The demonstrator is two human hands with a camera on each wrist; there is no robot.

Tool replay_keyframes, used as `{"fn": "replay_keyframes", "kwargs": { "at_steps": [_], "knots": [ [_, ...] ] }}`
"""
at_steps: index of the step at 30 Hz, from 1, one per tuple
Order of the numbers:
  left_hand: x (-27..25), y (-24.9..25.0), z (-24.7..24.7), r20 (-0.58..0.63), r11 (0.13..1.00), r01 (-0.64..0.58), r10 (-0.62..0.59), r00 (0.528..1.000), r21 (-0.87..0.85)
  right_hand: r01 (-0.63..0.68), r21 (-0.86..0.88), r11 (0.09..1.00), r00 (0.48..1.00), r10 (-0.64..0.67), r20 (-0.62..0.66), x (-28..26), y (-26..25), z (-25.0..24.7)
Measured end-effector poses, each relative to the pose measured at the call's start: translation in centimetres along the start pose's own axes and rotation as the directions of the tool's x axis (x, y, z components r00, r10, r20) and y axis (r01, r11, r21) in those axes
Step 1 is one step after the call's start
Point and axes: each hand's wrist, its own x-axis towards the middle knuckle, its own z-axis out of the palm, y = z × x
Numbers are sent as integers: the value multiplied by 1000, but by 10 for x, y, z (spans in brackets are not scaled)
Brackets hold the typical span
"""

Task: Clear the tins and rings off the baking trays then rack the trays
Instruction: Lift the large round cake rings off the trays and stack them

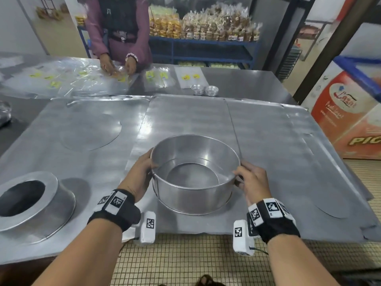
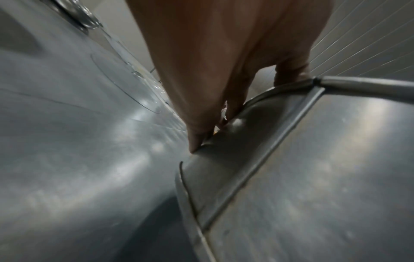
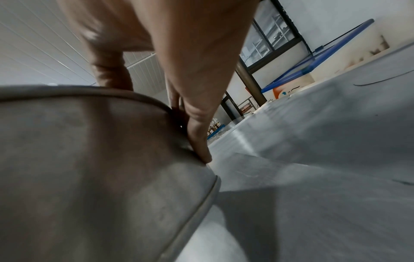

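Note:
A large round metal tin point(image 1: 193, 188) is over the middle baking tray point(image 1: 185, 114), near the front edge. My left hand point(image 1: 142, 172) grips its left rim and my right hand point(image 1: 249, 178) grips its right rim. In the left wrist view my left hand point(image 2: 212, 70) has the thumb over the tin's rim point(image 2: 291, 85) and the fingers down the outer wall. My right hand point(image 3: 179, 53) holds the tin point(image 3: 89, 159) the same way in the right wrist view. The tin's lower edge seems slightly raised, with a shadow under it. A second, tapered tin point(image 1: 31, 203) stands on the left tray point(image 1: 72, 120).
A third tray point(image 1: 278, 131) lies on the right and overhangs the table's front edge. Two stacks of small fluted tins point(image 1: 204, 90) sit behind the trays. Another person point(image 1: 119, 38) handles plastic bags point(image 1: 61, 79) across the table. Printed cardboard boxes point(image 1: 350, 112) stand at the right.

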Motion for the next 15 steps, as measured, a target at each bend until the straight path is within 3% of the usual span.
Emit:
{"fn": "replay_keyframes", "kwargs": {
  "at_steps": [5,15],
  "knots": [
    [0,-21,-12,-106,994,87,-94,990,-72,-22,-104,994,999,26,37,0,9,-8],
    [0,-38,-13,-178,993,102,-111,978,-58,-98,-257,961,993,110,34,9,11,-18]
  ]
}}
